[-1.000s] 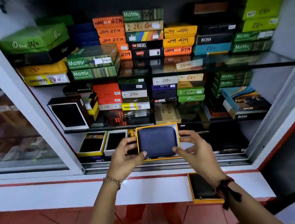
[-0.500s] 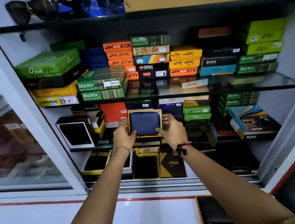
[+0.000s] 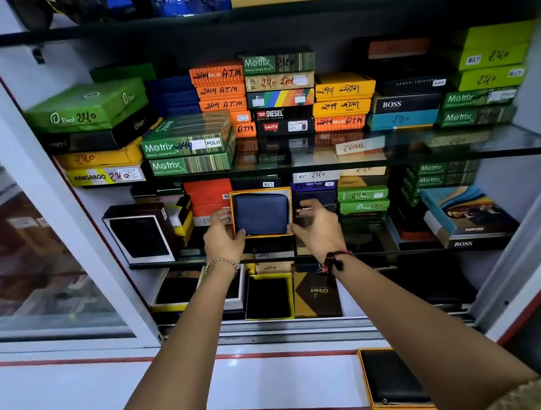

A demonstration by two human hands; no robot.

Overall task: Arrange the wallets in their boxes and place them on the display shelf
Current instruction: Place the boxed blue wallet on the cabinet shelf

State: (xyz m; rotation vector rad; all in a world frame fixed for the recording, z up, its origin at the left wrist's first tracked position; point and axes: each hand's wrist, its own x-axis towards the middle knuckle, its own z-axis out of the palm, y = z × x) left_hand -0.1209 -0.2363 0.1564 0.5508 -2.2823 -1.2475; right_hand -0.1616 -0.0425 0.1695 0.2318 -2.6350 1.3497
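A navy zip wallet [image 3: 261,213] lies in an open orange-rimmed box [image 3: 291,209] that stands tilted upright on the middle glass shelf [image 3: 385,248], leaning on stacked boxes. My left hand [image 3: 222,235] grips the box's lower left corner. My right hand [image 3: 317,226] holds its lower right corner. A second black wallet in an orange-rimmed box [image 3: 391,378] lies on the white counter ledge [image 3: 213,369] at lower right.
Stacks of coloured wallet boxes fill the upper shelf [image 3: 458,146] and the middle shelf. An upright boxed black wallet [image 3: 141,234] stands to the left. Open yellow-rimmed boxes [image 3: 267,296] lie on the bottom shelf. A sliding glass door [image 3: 33,265] covers the left side.
Both hands lifted the boxed navy wallet from just above the bottom shelf up to the middle shelf and set it against the stacks. The camera view rose and moved closer.
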